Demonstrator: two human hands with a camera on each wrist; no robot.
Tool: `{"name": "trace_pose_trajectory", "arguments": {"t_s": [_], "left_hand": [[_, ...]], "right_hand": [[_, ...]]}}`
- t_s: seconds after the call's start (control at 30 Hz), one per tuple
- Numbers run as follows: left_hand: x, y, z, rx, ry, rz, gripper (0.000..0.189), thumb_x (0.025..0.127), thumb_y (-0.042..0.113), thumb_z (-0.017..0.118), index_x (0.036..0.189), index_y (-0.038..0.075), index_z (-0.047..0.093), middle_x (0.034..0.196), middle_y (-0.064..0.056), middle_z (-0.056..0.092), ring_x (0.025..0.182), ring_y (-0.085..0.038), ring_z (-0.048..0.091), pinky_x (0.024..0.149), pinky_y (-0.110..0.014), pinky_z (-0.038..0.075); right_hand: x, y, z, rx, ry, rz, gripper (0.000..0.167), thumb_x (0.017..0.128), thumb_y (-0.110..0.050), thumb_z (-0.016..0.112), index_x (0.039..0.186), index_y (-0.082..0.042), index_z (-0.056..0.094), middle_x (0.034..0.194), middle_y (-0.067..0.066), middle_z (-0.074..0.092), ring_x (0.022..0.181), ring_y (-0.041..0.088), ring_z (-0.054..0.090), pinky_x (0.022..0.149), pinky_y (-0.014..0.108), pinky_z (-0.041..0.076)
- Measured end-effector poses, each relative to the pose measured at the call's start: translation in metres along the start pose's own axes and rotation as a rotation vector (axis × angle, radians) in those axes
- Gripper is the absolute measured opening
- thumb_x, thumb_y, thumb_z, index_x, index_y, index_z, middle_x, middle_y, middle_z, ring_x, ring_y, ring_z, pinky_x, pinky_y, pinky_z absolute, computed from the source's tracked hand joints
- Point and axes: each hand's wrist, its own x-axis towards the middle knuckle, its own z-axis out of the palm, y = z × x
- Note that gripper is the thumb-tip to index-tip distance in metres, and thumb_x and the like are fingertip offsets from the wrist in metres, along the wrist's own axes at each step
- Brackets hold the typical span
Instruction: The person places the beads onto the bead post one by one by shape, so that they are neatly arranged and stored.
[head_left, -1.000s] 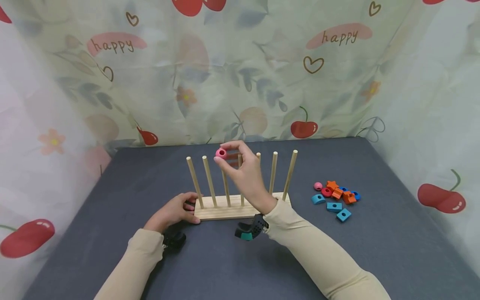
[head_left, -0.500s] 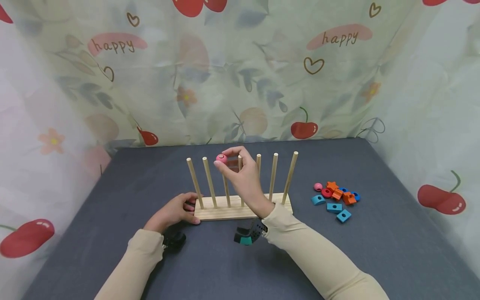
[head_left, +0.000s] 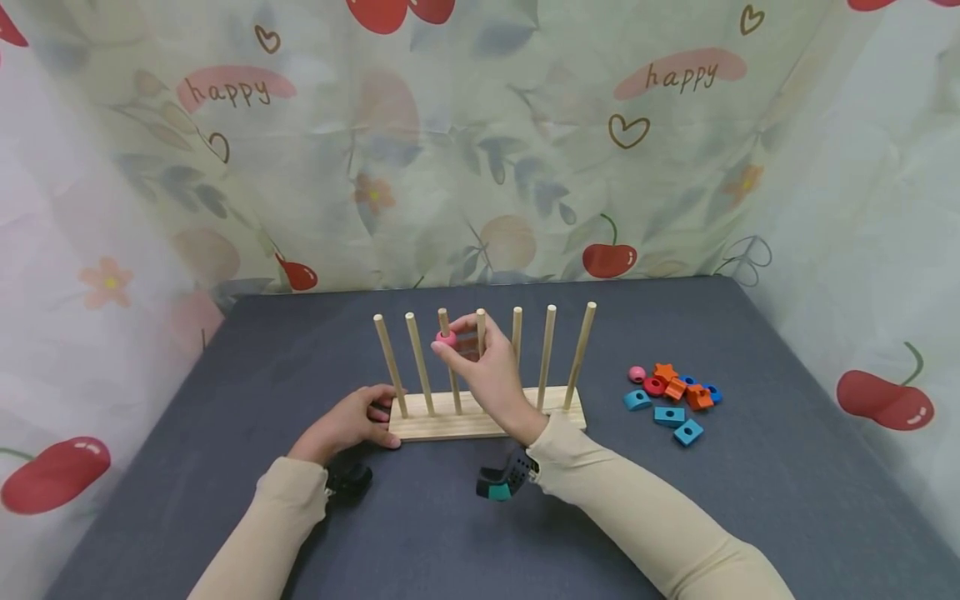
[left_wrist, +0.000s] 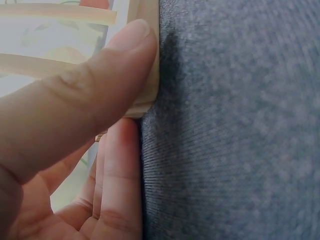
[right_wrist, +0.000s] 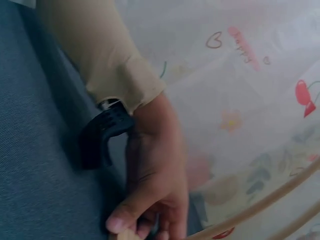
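A light wooden peg rack [head_left: 442, 428] with several upright pegs sits on the dark table. My left hand [head_left: 348, 425] grips the rack's left end; the left wrist view has its thumb [left_wrist: 80, 87] over the base's edge and fingers against the end. My right hand [head_left: 491, 375] pinches a round pink bead [head_left: 446, 339] between thumb and fingertips. That bead is round the third peg from the left, a little below the tip, which pokes out above it. In the right wrist view, my left hand [right_wrist: 160, 170] appears at the rack's end, while the right hand is out of frame.
Right of the rack lie loose blocks: another pink bead [head_left: 637, 374], a red ring [head_left: 654, 386], an orange star [head_left: 664, 372], other orange and blue pieces, and light-blue blocks [head_left: 668, 416]. A patterned curtain [head_left: 480, 167] hangs behind the table.
My right hand has tilted the pink bead and lowered it over the third peg's tip, which now shows through above it. My left hand has stayed on the rack's end.
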Motion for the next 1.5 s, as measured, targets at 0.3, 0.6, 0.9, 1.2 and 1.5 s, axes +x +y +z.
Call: {"name": "trace_pose_trajectory", "arguments": {"t_s": [0.3,0.6,0.9,1.2,1.5], "left_hand": [[0.0,-0.001,0.001,-0.007,-0.004,0.0,0.073,0.068,0.007,0.087,0.133,0.006,0.055,0.119,-0.015,0.053,0.099,-0.024,0.054,0.085,-0.036,0.048],[0.0,-0.002,0.003,0.002,0.003,-0.011,0.074,0.067,0.006,0.087,0.133,0.006,0.055,0.118,-0.015,0.051,0.099,-0.024,0.053,0.085,-0.036,0.048],[-0.004,0.001,0.003,0.002,0.011,0.022,0.074,0.067,0.003,0.087,0.133,0.003,0.054,0.119,-0.017,0.051,0.099,-0.025,0.054,0.084,-0.036,0.048],[-0.003,0.001,0.002,0.004,0.019,0.008,0.074,0.066,0.003,0.088,0.132,0.003,0.055,0.119,-0.017,0.051,0.099,-0.025,0.054,0.083,-0.035,0.048],[-0.004,0.002,0.001,0.005,0.025,-0.006,0.073,0.066,0.004,0.088,0.131,0.004,0.056,0.119,-0.017,0.051,0.099,-0.025,0.054,0.083,-0.033,0.048]], "right_hand": [[-0.015,0.028,-0.001,-0.019,-0.026,0.037,0.028,0.088,-0.02,0.072,0.107,-0.007,0.056,0.101,0.008,0.064,0.092,0.016,0.063,0.082,0.03,0.051],[-0.03,0.054,-0.001,-0.058,-0.048,0.113,0.028,0.088,-0.018,0.072,0.11,-0.006,0.059,0.105,0.009,0.063,0.098,0.021,0.061,0.088,0.035,0.048],[-0.038,0.045,-0.001,-0.064,-0.068,0.165,0.024,0.089,-0.005,0.068,0.108,0.003,0.057,0.103,0.019,0.064,0.098,0.031,0.06,0.088,0.045,0.047],[-0.04,0.074,0.0,-0.077,-0.079,0.202,0.026,0.086,-0.009,0.072,0.108,-0.005,0.058,0.102,0.011,0.063,0.097,0.023,0.06,0.086,0.036,0.048],[-0.038,0.079,0.002,-0.079,-0.088,0.232,0.029,0.083,-0.003,0.074,0.108,-0.003,0.058,0.107,0.013,0.065,0.099,0.026,0.062,0.087,0.039,0.049]]}}
